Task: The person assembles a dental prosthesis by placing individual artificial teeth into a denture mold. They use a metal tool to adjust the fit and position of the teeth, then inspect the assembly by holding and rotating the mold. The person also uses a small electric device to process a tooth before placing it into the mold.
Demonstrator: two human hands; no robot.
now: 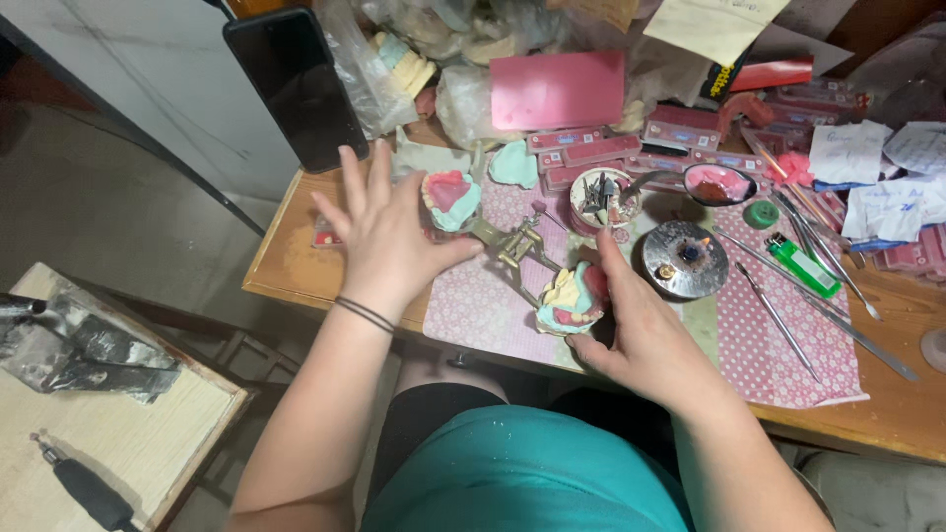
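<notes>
Opening a hinged brass articulator on the bench, by the look of it; two dental casts swung apart on it. Left hand spread flat, fingers splayed, gripping nothing, thumb side pressing against the upper cast just to its right; right hand curled round the lower cast, index finger raised along its far side. Beyond the right hand, a cup of burs and a round burner; further right, a green lighter and steel tools. Next move, judging so: steady both halves, keep the casts seated.
</notes>
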